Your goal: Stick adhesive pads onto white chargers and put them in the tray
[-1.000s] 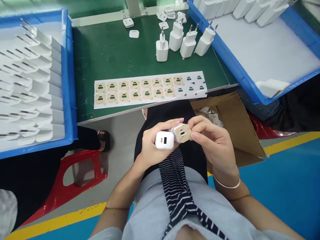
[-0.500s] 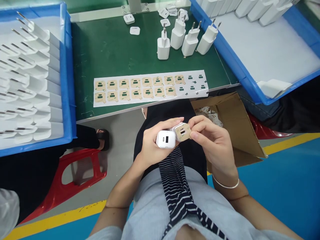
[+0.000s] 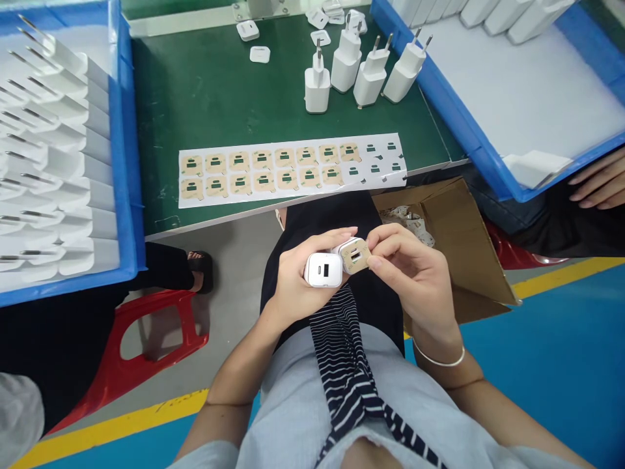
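My left hand is closed around two white chargers side by side. The nearer charger shows its end face with two ports towards me. Over the end of the other lies a tan adhesive sticker with cut-outs, which seem to sit over its ports. Thumb and fingers of my right hand pinch the sticker's right edge. On the green table in front lies a white backing sheet with two rows of similar tan stickers; its right end shows bare spots with small cut-outs.
Several plug chargers stand at the table's back, near small white caps. Blue trays with chargers flank the table. An open cardboard box sits below right. Another person's hand shows at the right edge.
The sticker has turned slightly and lies more squarely over the charger's end, my right fingers still at its edge. Another person's hand has appeared at the right. The view has shifted slightly.
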A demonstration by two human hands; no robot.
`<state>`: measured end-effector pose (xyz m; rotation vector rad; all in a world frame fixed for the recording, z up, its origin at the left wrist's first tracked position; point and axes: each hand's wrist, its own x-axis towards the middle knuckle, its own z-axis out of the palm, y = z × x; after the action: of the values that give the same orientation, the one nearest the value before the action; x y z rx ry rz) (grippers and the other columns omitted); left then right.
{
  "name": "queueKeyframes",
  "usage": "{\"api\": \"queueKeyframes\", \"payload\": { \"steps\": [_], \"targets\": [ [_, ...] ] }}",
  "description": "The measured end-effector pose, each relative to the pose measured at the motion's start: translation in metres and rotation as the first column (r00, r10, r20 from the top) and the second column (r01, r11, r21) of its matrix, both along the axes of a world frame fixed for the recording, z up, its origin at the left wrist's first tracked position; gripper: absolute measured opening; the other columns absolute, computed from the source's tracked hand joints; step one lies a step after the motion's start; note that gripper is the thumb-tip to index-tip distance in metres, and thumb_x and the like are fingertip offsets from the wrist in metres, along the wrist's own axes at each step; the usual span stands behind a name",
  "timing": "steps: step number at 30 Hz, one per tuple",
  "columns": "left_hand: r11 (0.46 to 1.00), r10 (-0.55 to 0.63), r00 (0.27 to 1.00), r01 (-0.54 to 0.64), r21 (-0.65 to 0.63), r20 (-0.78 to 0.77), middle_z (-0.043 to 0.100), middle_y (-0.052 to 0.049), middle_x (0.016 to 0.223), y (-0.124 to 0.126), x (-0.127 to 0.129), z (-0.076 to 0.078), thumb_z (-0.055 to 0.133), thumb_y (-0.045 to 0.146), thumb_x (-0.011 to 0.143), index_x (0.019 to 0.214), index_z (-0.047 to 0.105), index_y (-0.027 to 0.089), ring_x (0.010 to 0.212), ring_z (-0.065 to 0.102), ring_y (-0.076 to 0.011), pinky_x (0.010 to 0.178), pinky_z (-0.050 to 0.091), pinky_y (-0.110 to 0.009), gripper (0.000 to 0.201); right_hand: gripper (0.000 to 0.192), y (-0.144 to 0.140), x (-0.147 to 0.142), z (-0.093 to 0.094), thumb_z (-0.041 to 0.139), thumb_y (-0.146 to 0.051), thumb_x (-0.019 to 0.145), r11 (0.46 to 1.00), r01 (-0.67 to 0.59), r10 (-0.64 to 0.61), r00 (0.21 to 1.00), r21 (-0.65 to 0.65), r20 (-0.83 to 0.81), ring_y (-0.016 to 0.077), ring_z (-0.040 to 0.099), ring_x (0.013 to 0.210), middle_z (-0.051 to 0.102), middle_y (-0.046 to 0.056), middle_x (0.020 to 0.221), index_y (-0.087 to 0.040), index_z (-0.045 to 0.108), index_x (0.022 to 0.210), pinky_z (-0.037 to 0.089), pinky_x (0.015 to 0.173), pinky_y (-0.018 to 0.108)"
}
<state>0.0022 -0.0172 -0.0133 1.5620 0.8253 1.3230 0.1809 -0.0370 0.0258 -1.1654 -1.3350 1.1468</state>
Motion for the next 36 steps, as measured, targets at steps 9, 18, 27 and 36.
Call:
{"api": "queueKeyframes", "payload": {
  "steps": [9,18,27,36],
  "targets": [
    [1.000,-0.002,1.000,0.002,-0.011,0.006,0.076,-0.013,0.126,0.000,0.001,-0.001,0.084,0.010,0.075,0.119,0.070,0.019,0.114,0.075,-0.0247,0.101,0.062,-0.037,0.047,0.015,0.000,-0.001,-0.001,0.069,-0.013,0.092,1.000,0.002,-0.003,0.999,0.030,0.038,0.0153,0.060,0.090,0.063,0.002,0.094,-0.021,0.066,0.079,0.051,0.079,0.029],
    [0.992,-0.008,0.995,0.021,-0.126,0.101,0.078,-0.011,0.121,0.001,0.000,0.003,0.087,0.011,0.073,0.111,0.072,0.020,0.113,0.076,-0.0257,0.101,0.063,-0.041,0.041,0.035,0.010,0.010,-0.002,0.072,-0.028,0.092,0.973,-0.153,0.153,0.988,-0.171,-0.016,0.0152,0.058,0.086,0.061,0.002,0.089,-0.019,0.053,0.065,0.047,0.079,0.029],
    [0.998,0.013,0.999,-0.015,-0.063,-0.033,0.077,-0.009,0.124,-0.001,0.005,-0.002,0.085,0.011,0.075,0.118,0.072,0.021,0.110,0.076,-0.0225,0.097,0.063,-0.033,0.046,0.033,0.025,-0.002,-0.014,0.070,-0.039,0.092,0.938,-0.178,0.100,0.961,-0.299,-0.257,0.0109,0.046,0.062,0.050,-0.003,0.071,-0.020,0.054,0.070,0.039,0.055,0.025],
    [0.982,0.112,0.994,-0.113,-0.153,-0.013,0.079,-0.008,0.119,0.002,0.014,-0.001,0.089,0.017,0.071,0.109,0.073,0.020,0.106,0.077,-0.0214,0.092,0.064,-0.029,0.042,0.037,0.023,-0.014,-0.025,0.080,-0.033,0.083,0.956,-0.153,0.092,0.967,-0.252,-0.238,0.0103,0.045,0.071,0.048,-0.003,0.083,-0.022,0.045,0.080,0.041,0.058,0.022]
  ]
}}
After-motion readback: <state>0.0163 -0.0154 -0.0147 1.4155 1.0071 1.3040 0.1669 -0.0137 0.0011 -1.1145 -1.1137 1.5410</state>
